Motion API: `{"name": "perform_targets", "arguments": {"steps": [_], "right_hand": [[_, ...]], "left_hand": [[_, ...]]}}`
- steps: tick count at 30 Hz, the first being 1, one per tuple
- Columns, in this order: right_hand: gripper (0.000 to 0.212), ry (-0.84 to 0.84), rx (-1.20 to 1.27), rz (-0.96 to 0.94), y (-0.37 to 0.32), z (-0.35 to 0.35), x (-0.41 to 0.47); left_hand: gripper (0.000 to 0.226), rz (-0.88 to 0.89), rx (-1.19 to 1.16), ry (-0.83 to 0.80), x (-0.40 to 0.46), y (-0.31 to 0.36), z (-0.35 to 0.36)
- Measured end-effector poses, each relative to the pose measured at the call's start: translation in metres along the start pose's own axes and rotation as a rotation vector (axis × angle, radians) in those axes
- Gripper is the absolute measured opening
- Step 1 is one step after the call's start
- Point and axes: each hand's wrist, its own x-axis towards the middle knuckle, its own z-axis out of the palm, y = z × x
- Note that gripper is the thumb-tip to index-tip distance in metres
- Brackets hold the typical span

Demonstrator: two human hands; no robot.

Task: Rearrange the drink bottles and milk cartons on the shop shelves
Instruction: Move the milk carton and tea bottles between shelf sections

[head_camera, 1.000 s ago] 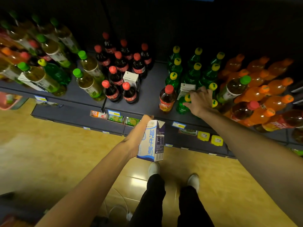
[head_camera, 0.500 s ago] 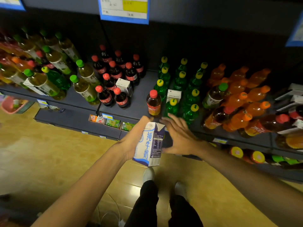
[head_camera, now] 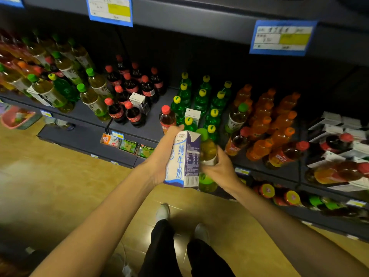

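Note:
My left hand [head_camera: 157, 156] grips a white and blue milk carton [head_camera: 182, 158], upright in front of the shelf edge. Right behind the carton, touching it, my right hand [head_camera: 221, 168] is curled round a green-capped bottle of yellow-green tea [head_camera: 207, 150]. On the dark shelf [head_camera: 143, 130] stand cola bottles [head_camera: 129, 86], yellow-capped green bottles [head_camera: 201, 96] and orange bottles [head_camera: 269, 116]. One stray milk carton [head_camera: 139, 100] sits among the colas, another [head_camera: 191, 114] among the green bottles. A red-capped tea bottle [head_camera: 166, 116] stands alone at the front.
Green-capped tea bottles [head_camera: 60, 80] fill the shelf's left end. White milk cartons [head_camera: 335, 124] and mixed bottles lie at the far right. A lower shelf [head_camera: 87, 140] juts out below, with small packets. Blue price cards [head_camera: 281, 37] hang from the upper shelf. My feet stand on the wooden floor.
My right hand left the green bottles on the shelf, came in beside the carton, and now holds a green-capped tea bottle. My left hand kept the carton in roughly the same place.

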Motion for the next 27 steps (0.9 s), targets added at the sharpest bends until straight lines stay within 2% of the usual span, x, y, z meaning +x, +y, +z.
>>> {"name": "perform_targets", "arguments": {"steps": [2,4,7,11,17,21,27], "right_hand": [[0.038,-0.004,0.086,0.036,-0.009,-0.002,-0.002],[0.036,-0.012,0.141,0.065,-0.020,-0.001,-0.004],[0.059,-0.032,0.245,0.131,-0.029,0.009,0.000],[0.074,-0.079,0.352,0.218,-0.043,0.047,0.013],[0.088,-0.137,0.364,0.367,-0.068,0.137,0.037],[0.105,-0.183,0.334,0.437,-0.077,0.216,0.058],[0.101,-0.158,0.237,0.449,-0.089,0.336,0.092]], "left_hand": [[0.058,0.028,-0.088,0.011,-0.002,0.005,-0.001],[0.057,0.039,-0.135,0.048,-0.002,0.005,-0.007],[0.054,-0.010,-0.157,0.133,-0.002,0.004,-0.027],[0.050,-0.009,-0.176,0.218,-0.002,0.008,-0.068],[0.048,0.031,-0.121,0.365,-0.004,0.025,-0.166],[0.047,0.063,-0.131,0.431,-0.008,0.047,-0.247],[0.046,0.100,-0.130,0.491,-0.021,0.086,-0.365]]}}
